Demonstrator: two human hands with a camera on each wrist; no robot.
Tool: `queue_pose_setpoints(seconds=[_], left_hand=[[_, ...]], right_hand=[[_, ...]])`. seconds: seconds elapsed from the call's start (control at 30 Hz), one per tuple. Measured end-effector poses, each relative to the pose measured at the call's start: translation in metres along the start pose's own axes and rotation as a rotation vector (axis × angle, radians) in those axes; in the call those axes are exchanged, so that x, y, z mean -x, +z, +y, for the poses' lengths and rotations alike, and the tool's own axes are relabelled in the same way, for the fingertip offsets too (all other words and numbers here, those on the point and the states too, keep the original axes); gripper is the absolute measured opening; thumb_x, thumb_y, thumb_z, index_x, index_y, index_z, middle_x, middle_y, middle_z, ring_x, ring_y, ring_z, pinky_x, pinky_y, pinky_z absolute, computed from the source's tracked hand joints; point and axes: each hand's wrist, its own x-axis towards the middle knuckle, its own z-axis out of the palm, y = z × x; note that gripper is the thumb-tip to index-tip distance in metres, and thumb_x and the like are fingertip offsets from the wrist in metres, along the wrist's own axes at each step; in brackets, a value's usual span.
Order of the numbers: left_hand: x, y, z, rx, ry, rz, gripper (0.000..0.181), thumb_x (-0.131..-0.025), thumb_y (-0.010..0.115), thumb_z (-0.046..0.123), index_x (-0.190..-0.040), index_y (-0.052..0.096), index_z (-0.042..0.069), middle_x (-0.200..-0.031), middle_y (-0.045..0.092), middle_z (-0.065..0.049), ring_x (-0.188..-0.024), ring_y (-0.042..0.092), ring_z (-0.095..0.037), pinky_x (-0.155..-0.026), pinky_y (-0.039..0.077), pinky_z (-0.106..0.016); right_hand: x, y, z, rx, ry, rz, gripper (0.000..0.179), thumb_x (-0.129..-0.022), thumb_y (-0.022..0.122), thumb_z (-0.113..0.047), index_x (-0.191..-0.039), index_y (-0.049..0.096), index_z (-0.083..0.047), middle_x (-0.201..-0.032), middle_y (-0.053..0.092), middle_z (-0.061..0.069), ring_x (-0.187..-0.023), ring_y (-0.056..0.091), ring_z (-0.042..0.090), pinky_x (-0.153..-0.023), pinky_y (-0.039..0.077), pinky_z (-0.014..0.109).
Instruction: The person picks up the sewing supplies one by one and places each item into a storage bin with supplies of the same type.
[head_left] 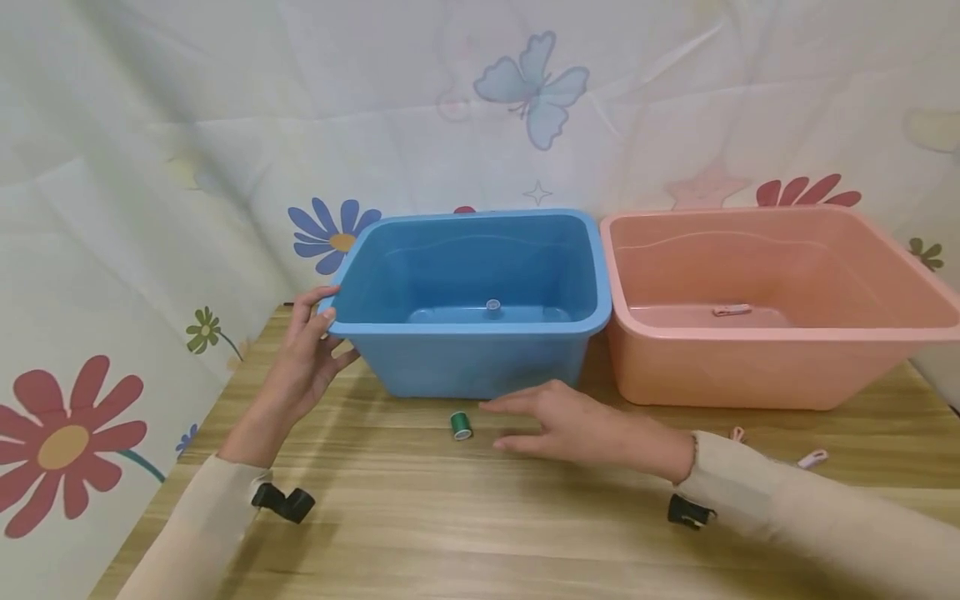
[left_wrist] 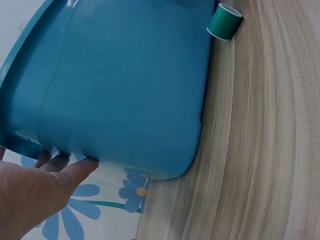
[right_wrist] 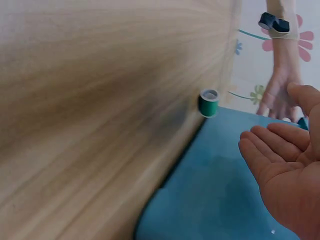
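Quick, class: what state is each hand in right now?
Left hand: closed, gripping the blue bin at its rim.
Right hand: open, holding nothing, near the green spool.

So the left hand (head_left: 307, 358) has hold of the blue bin (head_left: 468, 362) by its rim, a bit left of centre in the frame, and there's a little pale round thing (head_left: 492, 306) sitting on the bin's floor. The right hand (head_left: 573, 422) is just below the middle, fingers stretched out left toward a green spool (head_left: 460, 425) on the table (head_left: 420, 525), near but not touching. Over on the right there's a pink bin (head_left: 735, 375) just beside the blue one with a clip (head_left: 731, 309) inside, plus two more clips (head_left: 813, 459) by the right sleeve (head_left: 802, 504), lower right.
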Motion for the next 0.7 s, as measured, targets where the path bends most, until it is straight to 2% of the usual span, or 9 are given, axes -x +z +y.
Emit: queue_pose_setpoints(seconds=[0.2, 0.27, 0.4, 0.47, 0.57, 0.7], left_hand=[[0.000, 0.001, -0.001, 0.004, 0.006, 0.004, 0.034, -0.108, 0.046, 0.023, -0.141, 0.038, 0.031, -0.164, 0.013, -0.005, -0.146, 0.031, -0.040, -0.098, 0.047, -0.046], [-0.001, 0.001, -0.001, 0.004, 0.007, 0.002, 0.034, -0.108, 0.045, 0.023, -0.141, 0.038, 0.031, -0.164, 0.014, -0.005, -0.146, 0.031, -0.040, -0.101, 0.045, -0.050], [-0.001, 0.001, -0.001, 0.007, 0.008, -0.001, 0.034, -0.109, 0.044, 0.023, -0.141, 0.037, 0.031, -0.164, 0.013, -0.004, -0.146, 0.030, -0.040, -0.108, 0.031, -0.063], [-0.001, 0.001, -0.001, 0.008, 0.008, 0.002, 0.034, -0.108, 0.045, 0.024, -0.141, 0.037, 0.032, -0.164, 0.013, -0.004, -0.147, 0.029, -0.040, -0.108, 0.032, -0.062], [-0.001, 0.001, -0.001, 0.011, 0.006, 0.003, 0.034, -0.108, 0.045, 0.024, -0.140, 0.037, 0.032, -0.164, 0.012, -0.004, -0.147, 0.029, -0.040, -0.103, 0.043, -0.053], [-0.001, 0.000, -0.002, 0.014, 0.006, 0.004, 0.034, -0.108, 0.045, 0.024, -0.140, 0.038, 0.032, -0.164, 0.012, -0.005, -0.147, 0.028, -0.041, -0.106, 0.039, -0.058]], right_hand=[[-0.009, 0.015, 0.008, 0.007, 0.037, -0.013, 0.053, -0.098, 0.069, -0.036, -0.140, 0.061, -0.007, -0.134, 0.066, 0.007, -0.124, 0.062, 0.018, -0.101, 0.051, 0.037], [-0.012, 0.020, 0.010, 0.007, 0.052, -0.017, 0.053, -0.097, 0.071, -0.035, -0.140, 0.061, -0.007, -0.134, 0.066, 0.006, -0.123, 0.062, 0.016, -0.100, 0.051, 0.037], [-0.019, 0.030, 0.014, 0.001, 0.111, -0.043, 0.053, -0.095, 0.073, -0.032, -0.140, 0.061, -0.006, -0.134, 0.066, 0.006, -0.118, 0.064, 0.013, -0.099, 0.052, 0.037], [-0.022, 0.035, 0.015, -0.004, 0.139, -0.051, 0.053, -0.095, 0.073, -0.031, -0.140, 0.061, -0.006, -0.133, 0.066, 0.006, -0.112, 0.066, 0.013, -0.096, 0.053, 0.036], [-0.026, 0.040, 0.016, 0.000, 0.144, -0.044, 0.051, -0.095, 0.073, -0.027, -0.139, 0.061, -0.005, -0.131, 0.068, 0.008, -0.101, 0.067, 0.013, -0.090, 0.054, 0.033], [-0.034, 0.044, 0.017, 0.001, 0.121, -0.024, 0.048, -0.095, 0.074, -0.021, -0.138, 0.062, -0.002, -0.127, 0.069, 0.011, -0.077, 0.062, 0.009, -0.075, 0.051, 0.025]])
